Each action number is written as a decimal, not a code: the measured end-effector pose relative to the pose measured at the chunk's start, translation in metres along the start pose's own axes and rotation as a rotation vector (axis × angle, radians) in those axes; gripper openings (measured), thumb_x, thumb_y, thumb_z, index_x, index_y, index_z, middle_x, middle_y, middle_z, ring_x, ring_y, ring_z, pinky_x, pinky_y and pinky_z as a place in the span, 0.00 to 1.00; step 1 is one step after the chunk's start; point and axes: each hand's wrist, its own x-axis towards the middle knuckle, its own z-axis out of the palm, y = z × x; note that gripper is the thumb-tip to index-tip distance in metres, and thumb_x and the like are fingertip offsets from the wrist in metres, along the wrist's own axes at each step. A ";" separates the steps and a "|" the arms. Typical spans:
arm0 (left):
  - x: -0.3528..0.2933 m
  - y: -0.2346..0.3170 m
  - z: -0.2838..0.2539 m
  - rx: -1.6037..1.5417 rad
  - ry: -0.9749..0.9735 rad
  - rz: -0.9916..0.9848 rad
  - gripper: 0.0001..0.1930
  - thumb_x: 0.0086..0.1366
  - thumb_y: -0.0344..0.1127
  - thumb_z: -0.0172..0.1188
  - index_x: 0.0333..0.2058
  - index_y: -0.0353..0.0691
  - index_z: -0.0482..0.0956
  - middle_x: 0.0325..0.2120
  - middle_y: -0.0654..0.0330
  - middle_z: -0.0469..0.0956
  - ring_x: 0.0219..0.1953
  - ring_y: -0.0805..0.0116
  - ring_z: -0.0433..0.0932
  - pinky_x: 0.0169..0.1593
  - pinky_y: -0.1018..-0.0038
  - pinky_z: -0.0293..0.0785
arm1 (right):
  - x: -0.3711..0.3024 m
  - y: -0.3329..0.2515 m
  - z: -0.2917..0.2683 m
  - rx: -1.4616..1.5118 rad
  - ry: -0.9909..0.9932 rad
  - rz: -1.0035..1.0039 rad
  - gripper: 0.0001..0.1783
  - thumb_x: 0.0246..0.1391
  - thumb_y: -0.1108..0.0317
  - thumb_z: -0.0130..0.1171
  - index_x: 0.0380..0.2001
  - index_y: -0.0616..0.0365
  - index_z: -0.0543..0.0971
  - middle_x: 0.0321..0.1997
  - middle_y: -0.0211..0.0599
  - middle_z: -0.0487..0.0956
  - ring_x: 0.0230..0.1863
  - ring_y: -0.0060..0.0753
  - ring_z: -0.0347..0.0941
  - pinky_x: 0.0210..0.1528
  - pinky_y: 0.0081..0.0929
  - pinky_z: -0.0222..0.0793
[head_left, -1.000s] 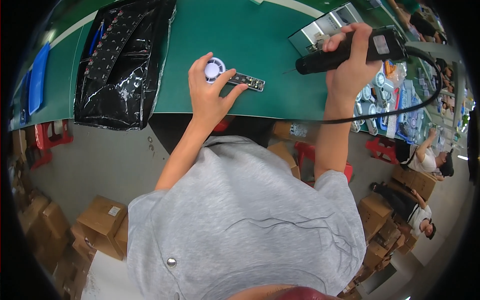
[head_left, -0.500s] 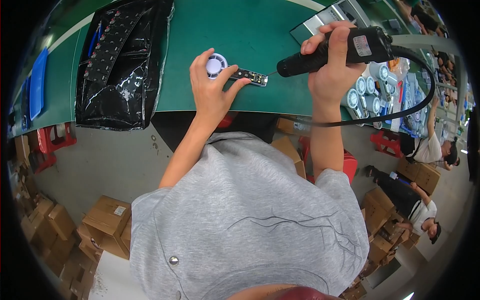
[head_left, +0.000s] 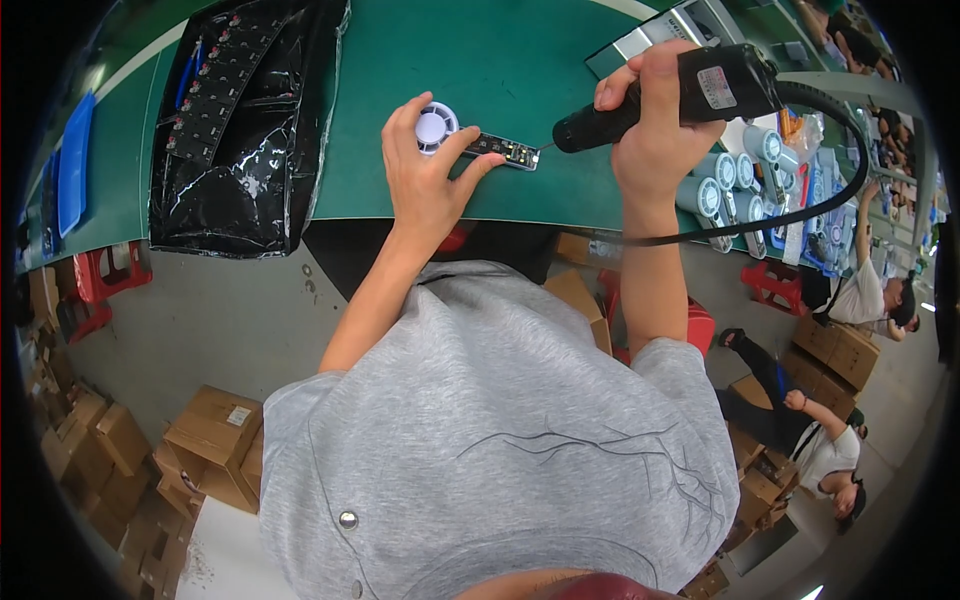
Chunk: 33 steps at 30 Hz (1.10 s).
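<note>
A small handheld fan (head_left: 437, 128) with a round white head lies on the green worktable, its open handle exposing a circuit board (head_left: 517, 153). My left hand (head_left: 425, 178) grips it, fingers over the head and thumb along the handle. In my right hand (head_left: 655, 145) is a black electric screwdriver (head_left: 715, 88), held nearly level. Its thin bit points left, close to the handle's right end; whether it touches there I cannot tell. A thick black cable (head_left: 862, 170) curves from the tool's rear down past my right forearm.
On the left, a black plastic-lined tray (head_left: 235, 205) holds a row of dark circuit boards (head_left: 215, 95). Beyond it lies a blue bin (head_left: 75, 165). Several pale blue fans (head_left: 745, 170) crowd the right, below a silver-grey box (head_left: 660, 35). Cartons (head_left: 215, 440) and red stools (head_left: 110, 275) stand on the floor.
The fan and my left hand have shifted very slightly right and up in view. The screwdriver stays near the handle's end. A person on the right has changed position.
</note>
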 end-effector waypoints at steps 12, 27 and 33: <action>-0.002 -0.001 0.000 -0.022 -0.006 0.003 0.20 0.53 0.46 0.83 0.41 0.43 0.90 0.64 0.42 0.68 0.64 0.40 0.68 0.64 0.50 0.69 | -0.014 0.005 -0.011 0.101 -0.104 0.010 0.12 0.60 0.80 0.70 0.44 0.61 0.77 0.30 0.35 0.80 0.22 0.24 0.78 0.25 0.23 0.74; -0.006 -0.008 0.004 -0.108 0.085 -0.149 0.35 0.59 0.37 0.79 0.62 0.39 0.74 0.57 0.44 0.66 0.58 0.44 0.69 0.61 0.53 0.70 | 0.115 -0.016 -0.056 -0.404 0.258 -0.226 0.09 0.64 0.71 0.70 0.32 0.59 0.79 0.24 0.28 0.77 0.18 0.20 0.72 0.20 0.22 0.66; -0.003 -0.007 -0.001 -0.172 0.040 -0.055 0.34 0.57 0.38 0.80 0.60 0.38 0.76 0.55 0.44 0.72 0.54 0.45 0.76 0.56 0.57 0.76 | 0.099 -0.018 -0.049 -0.140 0.225 0.003 0.09 0.64 0.69 0.69 0.36 0.61 0.78 0.26 0.34 0.77 0.19 0.27 0.73 0.24 0.28 0.71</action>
